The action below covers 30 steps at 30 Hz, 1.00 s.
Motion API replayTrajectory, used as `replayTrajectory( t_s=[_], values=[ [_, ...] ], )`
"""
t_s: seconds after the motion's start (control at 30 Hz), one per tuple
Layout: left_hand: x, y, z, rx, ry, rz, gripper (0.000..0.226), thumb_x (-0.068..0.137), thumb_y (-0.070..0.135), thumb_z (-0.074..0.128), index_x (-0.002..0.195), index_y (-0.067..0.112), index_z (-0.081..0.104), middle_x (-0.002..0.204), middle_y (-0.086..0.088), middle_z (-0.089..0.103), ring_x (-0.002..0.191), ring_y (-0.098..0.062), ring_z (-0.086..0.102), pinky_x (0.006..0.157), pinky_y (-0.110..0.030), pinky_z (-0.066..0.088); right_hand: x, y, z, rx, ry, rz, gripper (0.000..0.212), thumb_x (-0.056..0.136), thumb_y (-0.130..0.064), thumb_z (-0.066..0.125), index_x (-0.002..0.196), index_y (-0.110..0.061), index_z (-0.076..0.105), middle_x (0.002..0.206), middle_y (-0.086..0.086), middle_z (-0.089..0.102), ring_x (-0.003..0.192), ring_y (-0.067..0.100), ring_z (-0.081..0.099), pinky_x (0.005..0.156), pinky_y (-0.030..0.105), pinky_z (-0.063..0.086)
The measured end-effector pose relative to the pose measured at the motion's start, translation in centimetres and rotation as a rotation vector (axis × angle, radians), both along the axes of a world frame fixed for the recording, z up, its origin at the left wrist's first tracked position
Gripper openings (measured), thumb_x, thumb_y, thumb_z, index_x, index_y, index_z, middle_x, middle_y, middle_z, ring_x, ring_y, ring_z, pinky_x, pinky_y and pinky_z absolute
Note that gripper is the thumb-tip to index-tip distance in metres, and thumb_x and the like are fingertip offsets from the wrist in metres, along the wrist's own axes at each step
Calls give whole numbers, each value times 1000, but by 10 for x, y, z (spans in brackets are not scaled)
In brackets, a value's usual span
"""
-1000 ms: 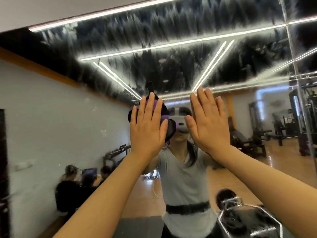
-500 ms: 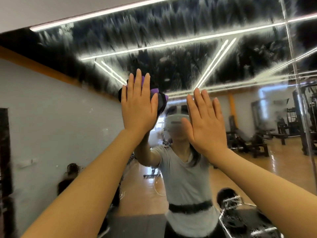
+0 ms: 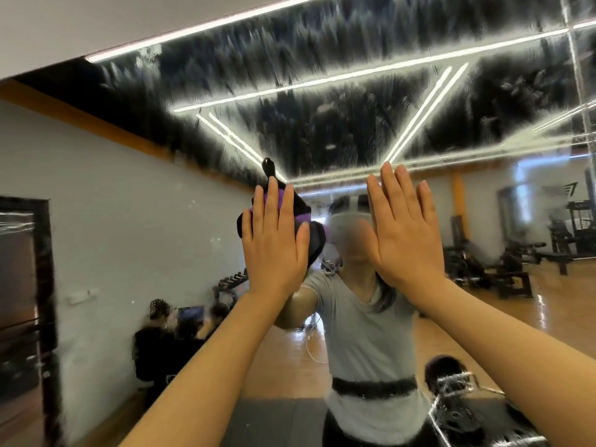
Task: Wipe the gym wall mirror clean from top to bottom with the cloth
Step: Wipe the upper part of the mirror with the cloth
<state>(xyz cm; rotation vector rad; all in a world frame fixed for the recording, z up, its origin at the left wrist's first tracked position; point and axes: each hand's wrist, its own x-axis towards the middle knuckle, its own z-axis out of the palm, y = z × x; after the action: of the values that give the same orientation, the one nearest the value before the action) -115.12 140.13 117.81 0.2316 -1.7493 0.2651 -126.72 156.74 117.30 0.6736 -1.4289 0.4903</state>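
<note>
The gym wall mirror fills the view, its upper part streaked with smeared marks over the reflected black ceiling. My left hand presses flat, fingers straight, on a black and purple cloth against the glass at about head height. Just to the right, my right hand lies flat on the bare glass with fingers straight, holding nothing. Most of the cloth is hidden behind my left hand.
The mirror's top edge meets a white wall above. A vertical mirror seam runs down the far right. Reflected in the glass are a person in a grey shirt, seated people at lower left, weight benches at right and a wooden floor.
My left hand went up with the cloth, then came back down to head height. My right hand stayed flat on the glass, shifting slightly.
</note>
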Motion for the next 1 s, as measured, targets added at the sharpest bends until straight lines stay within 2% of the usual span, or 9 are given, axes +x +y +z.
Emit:
replayTrajectory(
  t_s=[0.07,0.17,0.27,0.43,0.6,0.73,0.87,1.0],
  values=[
    [2,-1,29,21,19,-1,64,101,45,18,159,17,20,167,-5,8,154,-25,3,121,-38,-3,0,1,0,1,0,6,69,105,-52,19,158,-7,24,165,15,16,153,32,13,123,52,12],
    [5,-5,78,65,56,12,60,105,43,24,159,17,21,167,-6,9,154,-25,3,121,-38,-2,0,1,-1,-3,-1,2,68,105,-50,21,158,-7,24,165,15,16,153,32,13,123,50,10],
    [5,-10,102,98,85,8,59,106,41,26,158,15,21,167,-8,11,154,-26,4,123,-42,1,2,1,-1,-5,-2,-2,68,105,-48,23,157,-6,26,165,16,18,153,33,15,123,49,9],
    [4,-9,72,85,103,-26,67,101,47,16,158,13,22,166,-9,13,154,-26,6,123,-42,3,4,1,-1,-6,-4,-4,67,104,-48,25,157,-6,25,165,16,19,153,32,15,123,49,9],
    [12,-20,-9,107,95,-17,64,102,44,21,158,13,22,166,-9,13,154,-26,7,123,-44,8,4,0,0,-2,4,-3,69,105,-51,19,157,-6,26,164,17,20,152,33,16,123,49,11],
    [13,-31,-55,78,63,26,62,103,41,24,157,13,23,166,-9,14,153,-25,6,122,-42,5,4,0,0,10,-15,-1,70,105,-53,16,157,-7,24,165,16,18,153,33,15,123,48,9],
    [13,-33,-46,57,63,45,62,102,41,26,157,12,25,165,-10,16,153,-26,8,121,-43,8,4,1,0,24,-40,1,73,105,-55,11,158,-7,24,165,16,17,153,33,14,122,52,12],
    [17,-30,4,87,82,16,65,101,44,18,157,12,24,166,-10,14,153,-28,9,122,-45,9,5,1,0,18,-47,7,72,105,-56,11,158,-8,23,165,15,17,153,32,13,121,56,17]
  ],
)
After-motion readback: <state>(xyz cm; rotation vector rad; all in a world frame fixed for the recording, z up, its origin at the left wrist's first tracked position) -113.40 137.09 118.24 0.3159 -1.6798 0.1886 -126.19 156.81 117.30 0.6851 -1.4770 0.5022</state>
